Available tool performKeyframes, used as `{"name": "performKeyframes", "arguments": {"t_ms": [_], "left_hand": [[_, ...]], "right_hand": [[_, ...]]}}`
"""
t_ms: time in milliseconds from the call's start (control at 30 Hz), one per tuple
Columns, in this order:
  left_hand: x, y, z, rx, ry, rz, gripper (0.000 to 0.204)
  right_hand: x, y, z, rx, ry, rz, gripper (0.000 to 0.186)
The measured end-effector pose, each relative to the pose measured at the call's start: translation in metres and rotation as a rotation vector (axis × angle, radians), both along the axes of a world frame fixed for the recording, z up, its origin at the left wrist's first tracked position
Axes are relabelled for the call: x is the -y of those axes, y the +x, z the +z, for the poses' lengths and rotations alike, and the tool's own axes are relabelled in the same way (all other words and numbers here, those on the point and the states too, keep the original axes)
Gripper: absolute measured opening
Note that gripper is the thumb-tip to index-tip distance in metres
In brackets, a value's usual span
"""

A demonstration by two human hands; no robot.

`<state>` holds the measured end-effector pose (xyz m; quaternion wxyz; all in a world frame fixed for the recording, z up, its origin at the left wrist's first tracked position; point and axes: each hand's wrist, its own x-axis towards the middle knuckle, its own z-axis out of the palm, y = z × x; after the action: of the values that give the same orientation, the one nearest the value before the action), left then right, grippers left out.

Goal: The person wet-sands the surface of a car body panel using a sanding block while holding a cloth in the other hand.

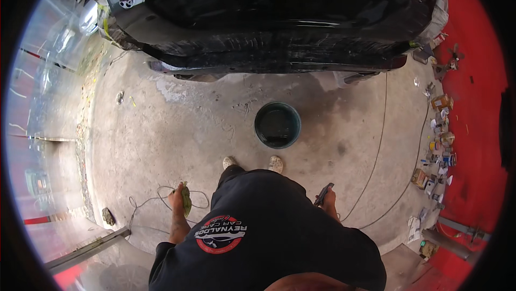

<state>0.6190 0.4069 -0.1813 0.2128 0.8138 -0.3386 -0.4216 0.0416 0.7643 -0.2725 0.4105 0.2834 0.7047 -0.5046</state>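
My left hand (pixel 176 200) hangs beside my body, its fingers closed round a crumpled green piece that looks like a cloth or sponge (pixel 186 199). On the other side, my right hand (pixel 329 203) grips a small dark grey flat piece (pixel 323 193); its exact kind cannot be made out. Both hands are away from the black car body (pixel 290 9) ahead of me. Its lower edge shows dull, pale streaks. Between my feet and the car stands a round dark bucket (pixel 256 124) with dark liquid inside.
Plastic sheeting (pixel 439 14) hangs at the car's side. Thin cables (pixel 382 124) run along the concrete floor (pixel 177 130) at the right, and a looped cord (pixel 133 205) lies left. Several cans and boxes (pixel 442 102) line the red wall (pixel 478 130). A dark lump (pixel 108 216) lies at left.
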Motion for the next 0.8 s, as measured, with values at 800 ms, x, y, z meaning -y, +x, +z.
{"name": "performKeyframes", "arguments": {"t_ms": [800], "left_hand": [[0.021, -0.384, 0.191, -0.919, -0.082, -0.813, 0.06]], "right_hand": [[0.272, 0.007, 0.235, -0.894, -0.751, 1.161, 0.034]]}}
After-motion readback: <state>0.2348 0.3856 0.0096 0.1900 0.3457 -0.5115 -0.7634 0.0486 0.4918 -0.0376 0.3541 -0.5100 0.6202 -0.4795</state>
